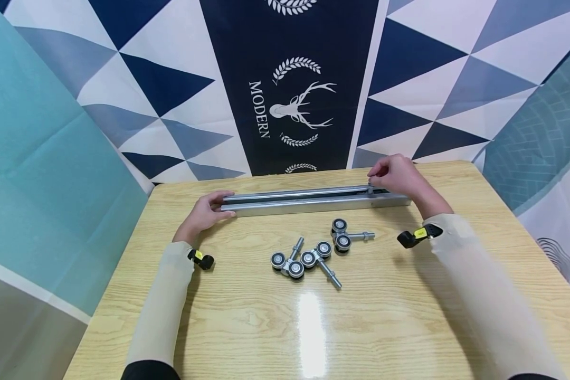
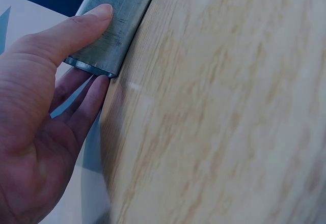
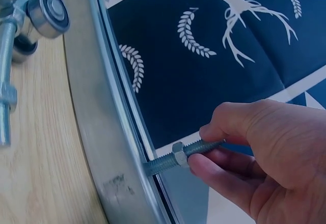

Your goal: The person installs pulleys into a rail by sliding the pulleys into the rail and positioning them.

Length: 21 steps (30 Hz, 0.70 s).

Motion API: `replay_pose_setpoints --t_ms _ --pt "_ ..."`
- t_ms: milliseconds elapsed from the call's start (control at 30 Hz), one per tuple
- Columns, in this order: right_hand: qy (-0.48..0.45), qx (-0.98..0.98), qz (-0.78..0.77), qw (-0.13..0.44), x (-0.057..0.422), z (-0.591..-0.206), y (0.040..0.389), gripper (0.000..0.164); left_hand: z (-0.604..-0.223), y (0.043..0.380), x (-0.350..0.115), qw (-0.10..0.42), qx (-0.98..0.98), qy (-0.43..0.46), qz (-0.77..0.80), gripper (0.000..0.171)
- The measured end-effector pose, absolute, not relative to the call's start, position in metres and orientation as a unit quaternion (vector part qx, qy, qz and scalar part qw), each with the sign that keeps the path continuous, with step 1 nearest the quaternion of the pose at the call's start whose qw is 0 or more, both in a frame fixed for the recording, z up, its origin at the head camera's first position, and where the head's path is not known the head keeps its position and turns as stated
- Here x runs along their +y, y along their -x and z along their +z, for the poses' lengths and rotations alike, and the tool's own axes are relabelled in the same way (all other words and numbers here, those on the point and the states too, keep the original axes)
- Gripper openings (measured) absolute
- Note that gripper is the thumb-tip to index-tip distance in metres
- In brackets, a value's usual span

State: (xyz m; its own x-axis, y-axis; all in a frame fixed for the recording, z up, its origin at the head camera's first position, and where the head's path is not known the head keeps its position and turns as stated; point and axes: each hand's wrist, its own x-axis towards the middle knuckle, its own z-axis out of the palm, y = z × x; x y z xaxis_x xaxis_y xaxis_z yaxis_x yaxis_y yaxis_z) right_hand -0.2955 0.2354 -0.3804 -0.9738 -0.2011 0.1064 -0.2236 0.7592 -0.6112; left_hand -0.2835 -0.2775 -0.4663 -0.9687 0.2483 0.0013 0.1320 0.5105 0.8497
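Note:
A long metal channel track (image 1: 313,206) lies across the back of the table, its slot facing up. My left hand (image 1: 209,211) grips its left end; in the left wrist view the thumb (image 2: 94,25) presses the side wall and the other fingers are at the open end. Near the right end, my right hand (image 1: 396,177) pinches the threaded bolt (image 3: 196,147) of a roller hanger, with a hex nut (image 3: 179,154) on it. This bolt rises out of the slot; the rest of that hanger is hidden inside the track.
Several more roller hangers lie in front of the track: one at left (image 1: 287,262), one in the middle (image 1: 320,258) and one further back (image 1: 344,237). The wooden table (image 1: 247,327) ends at a patterned cloth backdrop (image 1: 171,95) close behind the track.

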Motion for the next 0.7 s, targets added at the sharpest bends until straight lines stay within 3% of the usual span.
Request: replay_pose_setpoints --t_ms 700 --pt "-0.161 -0.926 0.341 -0.012 0.18 -0.384 0.305 0.008 -0.466 0.282 -0.277 0.056 0.867 -0.109 0.483 0.059"
